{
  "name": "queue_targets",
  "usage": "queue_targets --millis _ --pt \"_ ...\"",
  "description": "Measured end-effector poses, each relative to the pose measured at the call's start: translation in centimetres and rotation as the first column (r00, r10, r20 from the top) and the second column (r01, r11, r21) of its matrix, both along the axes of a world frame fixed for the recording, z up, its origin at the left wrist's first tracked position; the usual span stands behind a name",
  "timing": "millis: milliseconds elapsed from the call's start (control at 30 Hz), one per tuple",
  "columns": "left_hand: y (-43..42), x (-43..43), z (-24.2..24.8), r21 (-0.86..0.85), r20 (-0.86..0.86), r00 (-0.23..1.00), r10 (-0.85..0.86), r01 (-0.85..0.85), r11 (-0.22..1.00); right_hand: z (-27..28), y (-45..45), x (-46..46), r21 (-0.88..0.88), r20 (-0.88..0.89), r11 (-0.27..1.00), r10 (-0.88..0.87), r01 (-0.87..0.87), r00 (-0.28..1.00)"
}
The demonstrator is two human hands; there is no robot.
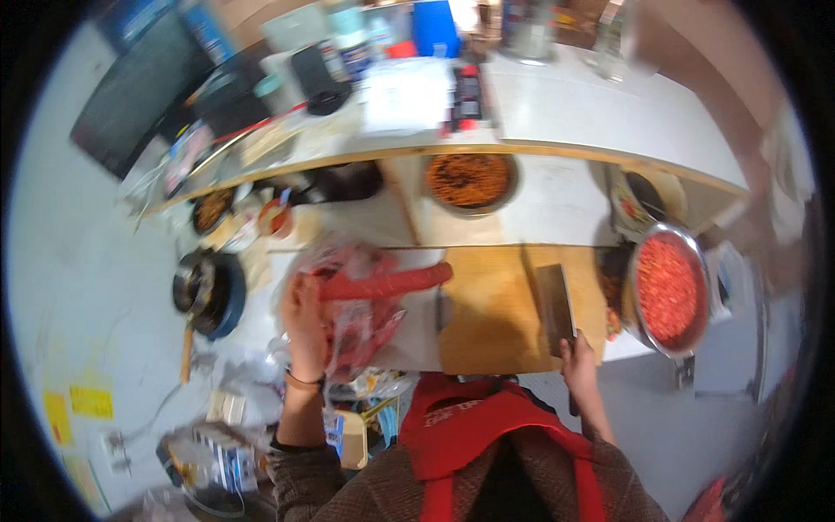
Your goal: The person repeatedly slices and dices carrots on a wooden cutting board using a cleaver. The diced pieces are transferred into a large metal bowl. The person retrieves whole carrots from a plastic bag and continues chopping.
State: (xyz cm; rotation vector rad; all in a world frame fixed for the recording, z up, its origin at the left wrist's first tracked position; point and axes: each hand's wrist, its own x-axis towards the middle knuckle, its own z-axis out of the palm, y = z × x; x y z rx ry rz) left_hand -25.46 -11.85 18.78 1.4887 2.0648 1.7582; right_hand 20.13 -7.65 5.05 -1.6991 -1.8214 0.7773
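Note:
A long red piece of food (385,283), a carrot or a sausage, points rightward from the fingers of my left hand (303,323), which seem closed around its left end. Beneath it lies a clear plastic bag (359,333) with more red pieces inside; blur hides their exact kind. My right hand (579,362) grips the handle of a cleaver (556,303). The blade points away from me over the right part of a wooden cutting board (486,313). The tip of the red piece reaches just past the board's left edge.
Right of the board stands a metal bowl (668,290) of diced red food. A round pan (471,183) of orange-brown food sits under the raised shelf (613,111). Far left is a dark pan (215,293) with a wooden handle. A plastic container (276,218) of red seasoning stands behind the bag.

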Motion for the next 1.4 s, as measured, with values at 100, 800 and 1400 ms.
queue_targets --millis 100,800,1400 --pt "2.4 9.1 -7.7 -0.038 0.845 0.508 -0.166 0.366 0.93 1.1 -0.4 1.4 -0.009 -0.002 0.997 -0.081 0.081 0.997" --pt "5.0 19.9 -17.9 -0.285 0.898 0.439 0.013 0.56 0.778 4.4 -0.7 1.8 -0.108 0.219 0.994 -0.009 0.033 0.976" --pt "4.1 23.7 -18.1 -0.556 0.023 0.838 -0.545 0.464 0.69 4.8 1.1 4.0 0.052 0.332 0.995 0.063 -0.084 0.941"
